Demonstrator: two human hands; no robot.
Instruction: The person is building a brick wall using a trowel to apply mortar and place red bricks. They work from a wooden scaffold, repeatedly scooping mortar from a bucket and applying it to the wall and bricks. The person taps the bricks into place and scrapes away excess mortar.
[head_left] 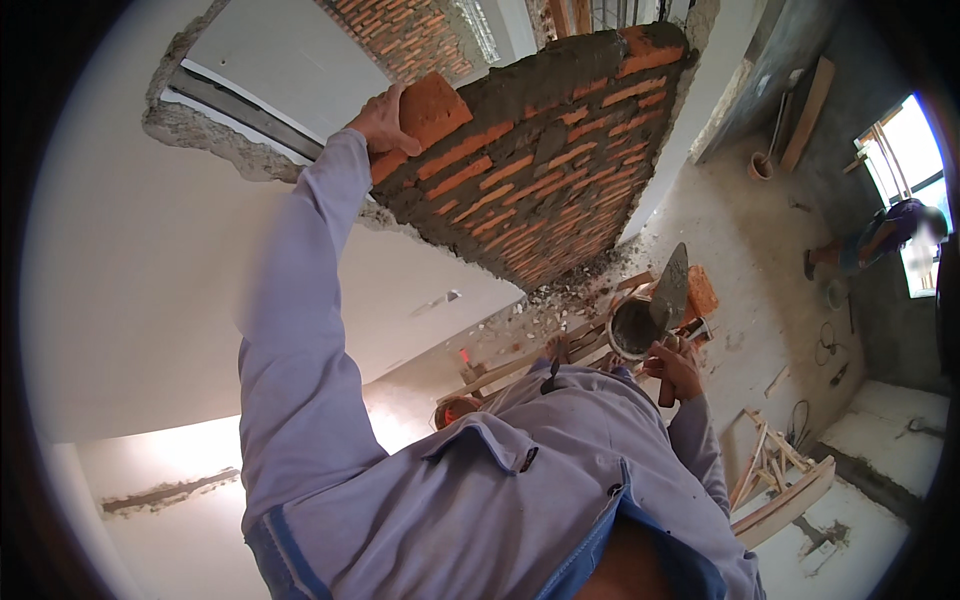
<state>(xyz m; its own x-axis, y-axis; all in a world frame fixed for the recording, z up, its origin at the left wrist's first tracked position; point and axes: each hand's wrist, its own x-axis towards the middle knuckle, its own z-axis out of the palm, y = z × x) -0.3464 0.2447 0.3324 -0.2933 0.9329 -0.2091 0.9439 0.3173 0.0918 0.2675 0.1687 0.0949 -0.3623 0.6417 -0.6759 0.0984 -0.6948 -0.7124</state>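
Observation:
My left hand (382, 122) is raised to the top of a brick wall (545, 165), its fingers gripping an orange brick (436, 110) at the wall's left end. Grey mortar (560, 70) coats the wall's top course to the right of that brick. Lower down on the right, my right hand (676, 368) is closed around the handle of a trowel (672, 287). The pointed metal blade tilts upward, partly in front of a bucket (633, 328) with grey mortar inside. Whether the brick rests fully on the wall cannot be made out.
Loose bricks (702, 290) lie beside the bucket, and rubble (565, 295) lines the wall's foot. A wooden frame (770, 470) stands at lower right. Another person (893, 235) bends near a bright window. A broken plaster edge (215, 155) borders the opening at left.

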